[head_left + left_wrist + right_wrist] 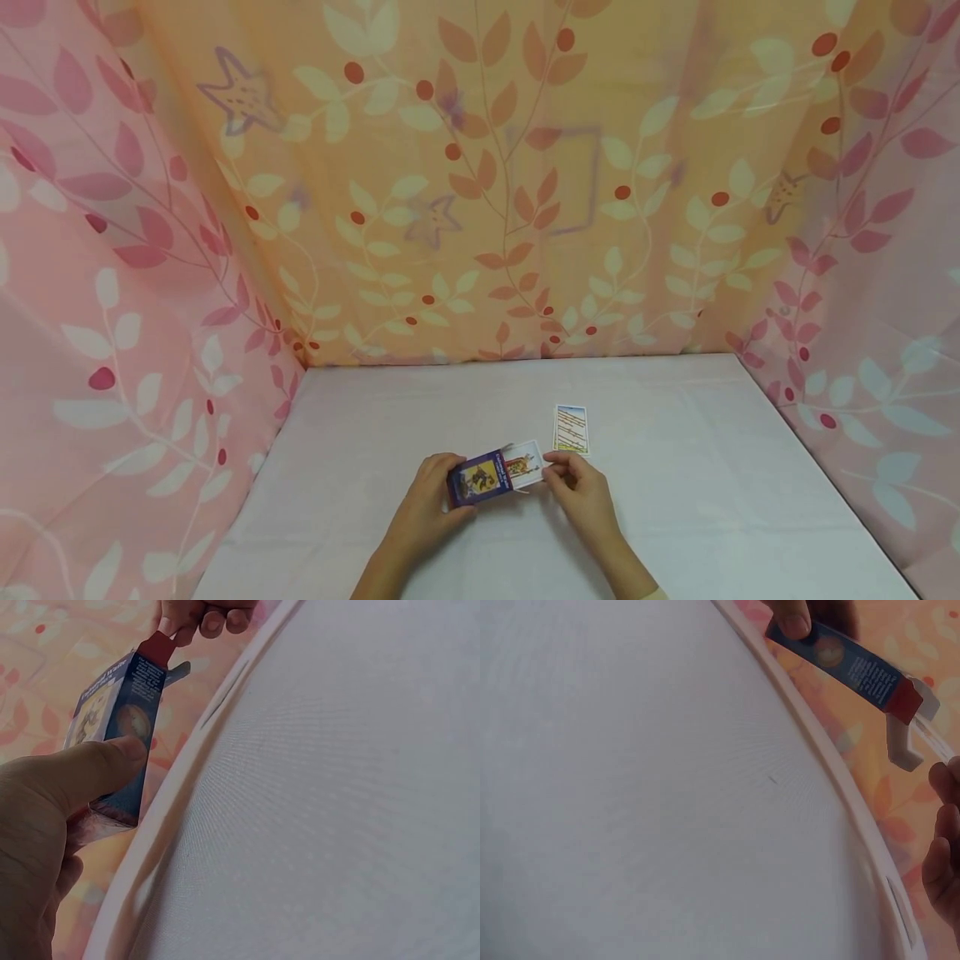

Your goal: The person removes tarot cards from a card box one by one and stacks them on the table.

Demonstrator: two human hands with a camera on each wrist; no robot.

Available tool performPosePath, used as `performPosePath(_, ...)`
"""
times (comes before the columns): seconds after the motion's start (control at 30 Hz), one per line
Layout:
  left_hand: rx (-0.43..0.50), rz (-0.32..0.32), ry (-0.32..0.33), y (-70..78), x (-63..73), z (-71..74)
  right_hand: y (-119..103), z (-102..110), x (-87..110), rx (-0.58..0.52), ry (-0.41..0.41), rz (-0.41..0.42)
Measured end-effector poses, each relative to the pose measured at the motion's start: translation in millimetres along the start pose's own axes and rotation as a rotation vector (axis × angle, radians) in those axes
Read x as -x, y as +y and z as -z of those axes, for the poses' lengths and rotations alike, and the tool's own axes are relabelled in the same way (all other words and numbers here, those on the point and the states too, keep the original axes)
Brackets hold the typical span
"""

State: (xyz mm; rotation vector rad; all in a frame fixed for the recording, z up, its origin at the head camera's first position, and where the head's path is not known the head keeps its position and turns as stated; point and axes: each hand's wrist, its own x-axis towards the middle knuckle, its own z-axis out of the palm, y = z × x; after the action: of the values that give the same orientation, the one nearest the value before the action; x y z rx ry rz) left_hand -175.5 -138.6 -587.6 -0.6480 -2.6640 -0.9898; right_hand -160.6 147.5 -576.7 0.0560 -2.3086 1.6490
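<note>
My left hand (431, 504) grips a dark blue card box (482, 478) with a yellow picture on its front, thumb along one narrow side. The box's end flaps stand open toward the right. Out of that end juts a picture card (522, 464) with a red and yellow figure, partly inside the box. Its outer edge is pinched between the thumb and finger of my right hand (581, 492). Whether more cards come with it is hidden. In the left wrist view, the box (135, 705) shows its printed side and a red flap.
Beyond my right hand, several-striped cards (572, 429), perhaps a small stack, lie face up on the white-covered table (360, 425). Leaf-patterned cloth (480, 208) closes off the back and both sides.
</note>
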Motion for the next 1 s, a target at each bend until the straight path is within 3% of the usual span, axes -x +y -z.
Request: performPosePath(1.0, 0.004, -0.014, 0.030, -4.8, -0.5, -2.3, 1.7, 20.4, -9.9, 0.014, 0.107, 0.015)
